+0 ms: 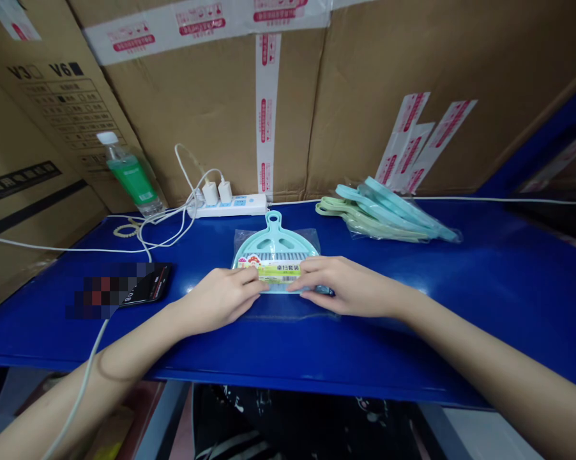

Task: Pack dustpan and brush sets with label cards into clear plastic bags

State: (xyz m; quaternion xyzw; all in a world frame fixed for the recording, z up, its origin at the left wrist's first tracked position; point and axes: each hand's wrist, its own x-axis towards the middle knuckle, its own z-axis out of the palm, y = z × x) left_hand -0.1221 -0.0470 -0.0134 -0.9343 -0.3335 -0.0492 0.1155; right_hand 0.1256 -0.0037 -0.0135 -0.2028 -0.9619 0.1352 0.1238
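Note:
A light-blue mini dustpan with a looped handle lies flat in front of me, its handle pointing away. Brush bristles show at its front, and a clear plastic bag spreads under and around it. Across the front runs a yellow-green and white paper label with mushroom pictures. My left hand has its fingers pressed together at the label's left lower edge. At the right end, my right hand grips the label with bent fingers and covers part of it. Whatever lies beneath the fingertips is hidden.
Bagged blue and green dustpans lie at the back right. A power strip with chargers and white cables stands by the cardboard wall. A bottle and a phone are on the left of the blue table.

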